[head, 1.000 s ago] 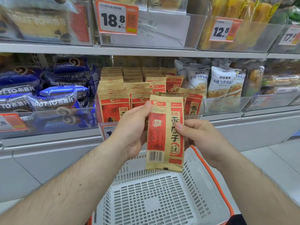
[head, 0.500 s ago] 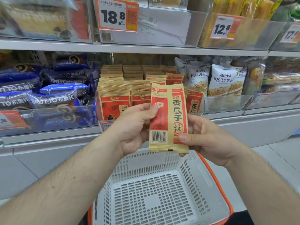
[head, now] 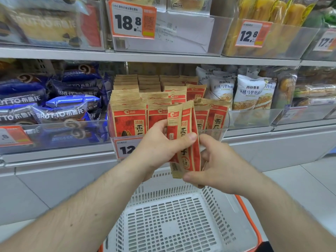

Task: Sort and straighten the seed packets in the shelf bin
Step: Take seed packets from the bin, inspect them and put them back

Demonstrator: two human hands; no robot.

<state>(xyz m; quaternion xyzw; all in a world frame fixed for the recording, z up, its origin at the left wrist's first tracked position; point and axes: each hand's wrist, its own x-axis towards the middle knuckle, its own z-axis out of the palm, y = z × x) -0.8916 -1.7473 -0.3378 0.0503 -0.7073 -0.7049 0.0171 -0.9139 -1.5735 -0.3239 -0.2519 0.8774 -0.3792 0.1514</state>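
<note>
Seed packet, tan and red, upright and turned nearly edge-on, held in front of the shelf bin and above the white basket. Left hand gripping the packet's left side, thumb pressed across its middle, grip narrow on the packet. Right hand curled around the lower right edge, thumb at the bottom corner, grip also on the packet. Behind, rows of matching seed packets standing upright in the clear bin at the front edge of the shelf, those toward the bin's right end leaning. Price tag clipped to the bin's front, partly hidden by the left hand. Blue snack bags in the bin to the left; white bread bags in the bin to the right. On the upper shelf, clear bins bearing orange price tags.
</note>
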